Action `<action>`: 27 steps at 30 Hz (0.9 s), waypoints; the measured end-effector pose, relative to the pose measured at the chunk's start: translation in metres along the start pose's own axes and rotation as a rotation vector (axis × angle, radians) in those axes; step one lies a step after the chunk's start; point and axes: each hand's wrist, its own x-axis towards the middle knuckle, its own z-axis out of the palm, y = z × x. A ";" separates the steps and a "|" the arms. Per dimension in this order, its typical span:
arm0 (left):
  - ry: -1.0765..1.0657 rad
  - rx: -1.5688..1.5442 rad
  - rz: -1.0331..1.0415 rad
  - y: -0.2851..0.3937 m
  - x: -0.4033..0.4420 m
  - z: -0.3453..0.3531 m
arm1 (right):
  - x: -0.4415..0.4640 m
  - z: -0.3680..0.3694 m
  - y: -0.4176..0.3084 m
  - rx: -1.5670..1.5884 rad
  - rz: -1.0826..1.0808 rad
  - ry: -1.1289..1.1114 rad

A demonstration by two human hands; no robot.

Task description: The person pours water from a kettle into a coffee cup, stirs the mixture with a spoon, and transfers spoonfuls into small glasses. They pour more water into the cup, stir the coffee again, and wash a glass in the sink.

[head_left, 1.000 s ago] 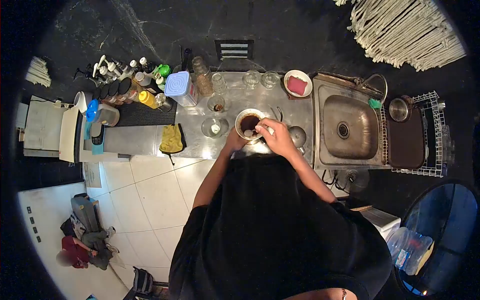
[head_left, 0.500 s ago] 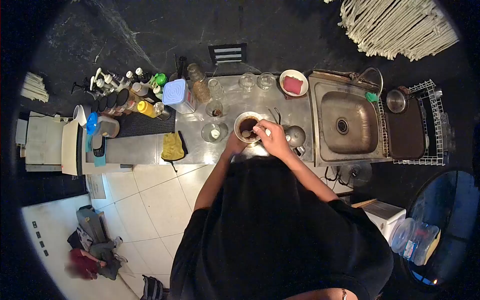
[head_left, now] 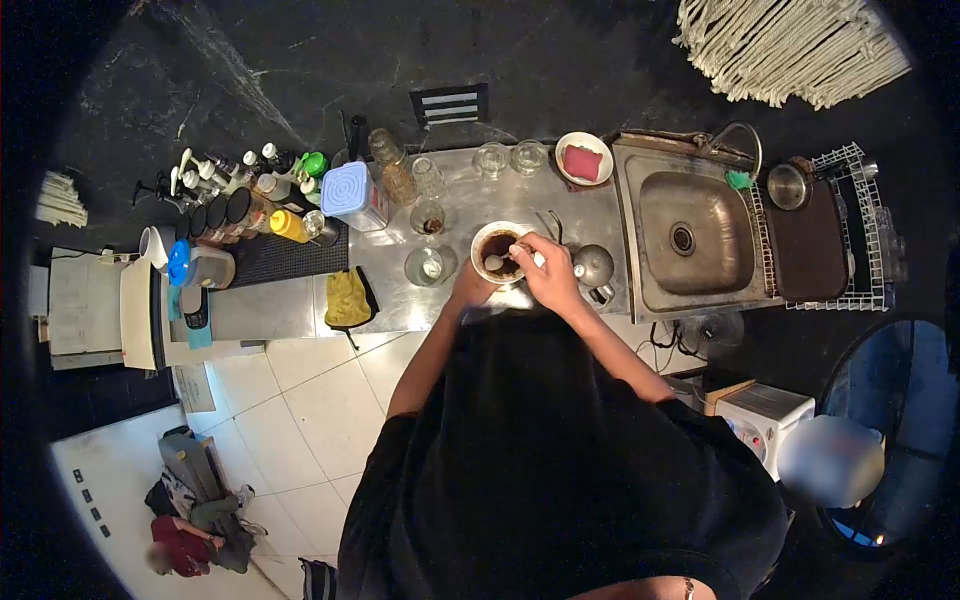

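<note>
A white round cup or dripper (head_left: 479,236) with dark brown, coffee-like contents stands near the counter's front edge. My left hand (head_left: 472,288) is wrapped against its lower left side, most of its fingers hidden behind the wall. Over the right rim, my right hand (head_left: 547,272) pinches a spoon (head_left: 494,262), its pale bowl lying in the brown contents. Left of the cup is a glass (head_left: 424,266) with something whitish inside. Behind that, another glass (head_left: 430,218) has dark residue at the bottom. A metal kettle (head_left: 594,266) sits just right of my right hand.
The metal counter (head_left: 390,290) runs to a sink (head_left: 700,240) at right. A yellow cloth (head_left: 348,298), a blue-lidded tub (head_left: 352,196), several bottles and a bowl with a red sponge (head_left: 583,163) stand around. A seated person (head_left: 185,545) is far off at lower left.
The spoon's bowl has shifted slightly within the brown contents as my right hand moved a little. My left hand stays on the cup. The whole view has tilted slightly.
</note>
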 end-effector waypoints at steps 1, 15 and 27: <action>-0.012 -0.001 0.010 0.000 0.001 -0.001 | 0.001 0.001 0.002 -0.028 0.003 0.007; 0.041 0.099 -0.016 -0.001 -0.001 -0.005 | 0.008 -0.002 0.007 -0.267 0.066 0.144; 0.065 0.258 -0.072 0.012 -0.001 -0.005 | -0.007 0.011 0.012 -0.329 0.127 0.146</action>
